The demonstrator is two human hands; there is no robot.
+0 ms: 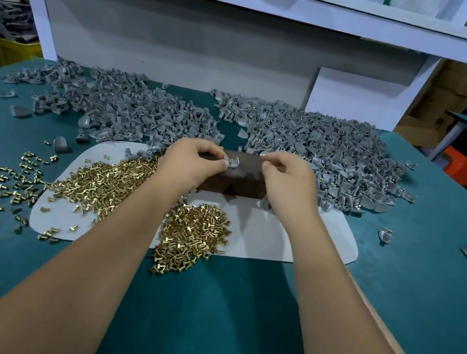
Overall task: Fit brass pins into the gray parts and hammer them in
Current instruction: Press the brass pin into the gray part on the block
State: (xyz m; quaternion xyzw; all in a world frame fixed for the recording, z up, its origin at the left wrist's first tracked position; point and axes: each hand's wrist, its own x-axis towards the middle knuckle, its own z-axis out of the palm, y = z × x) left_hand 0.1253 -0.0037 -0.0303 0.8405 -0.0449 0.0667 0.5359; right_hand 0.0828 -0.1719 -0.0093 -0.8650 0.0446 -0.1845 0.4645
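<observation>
Even, soft light from overhead, moderately bright, with a cool bluish cast. Short dark shadows sit just in front of the dark brown wooden block [233, 181] on the pale grey mat [292, 243]. No harsh glare. Wide-angle bending curves the teal felt tabletop [217, 314] and the white overhead shelf [257, 0] toward the edges. Corners are softer; forearms look stretched.

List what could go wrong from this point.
The pin looks only started in the part that the left hand pinches on the block; it may tip or drop out. Fingers sit where a hammer blow would land. The right hand could sweep the nearby gray pile onto the block.
</observation>
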